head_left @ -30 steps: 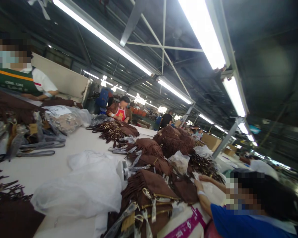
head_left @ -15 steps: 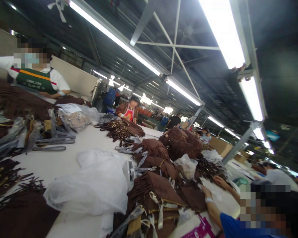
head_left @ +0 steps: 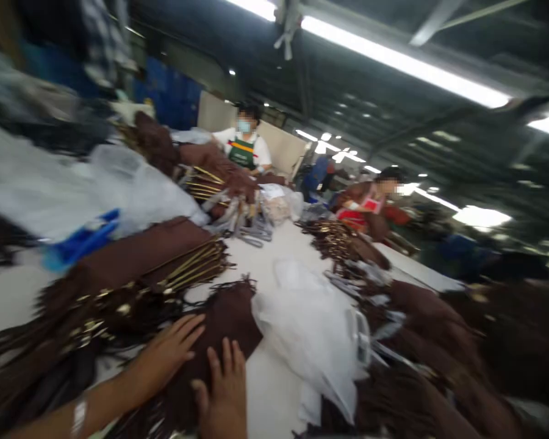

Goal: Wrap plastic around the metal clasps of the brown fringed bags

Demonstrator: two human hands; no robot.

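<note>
Both my hands rest on a dark brown fringed bag (head_left: 231,314) that lies on the white table (head_left: 274,390). My left hand (head_left: 169,350) reaches in from the lower left, fingers stretched out over the bag's left part. Beside it, my right hand (head_left: 224,390) lies on the bag with its fingers spread. Just past my left hand is a stack of brown bags (head_left: 141,250) with gold zips and clasps. A crumpled white plastic bag (head_left: 308,317) sits to the right of my hands.
More brown bags (head_left: 430,341) are heaped at the right. Blue gloves or plastic (head_left: 89,238) and clear sheeting (head_left: 132,183) lie at the left. Beyond the table are a person in a green apron (head_left: 244,149) and a person in a red apron (head_left: 366,204). The picture is blurred.
The view has swung to the left. Both my hands have come into view on the brown bag. The person in blue at the right has left the picture.
</note>
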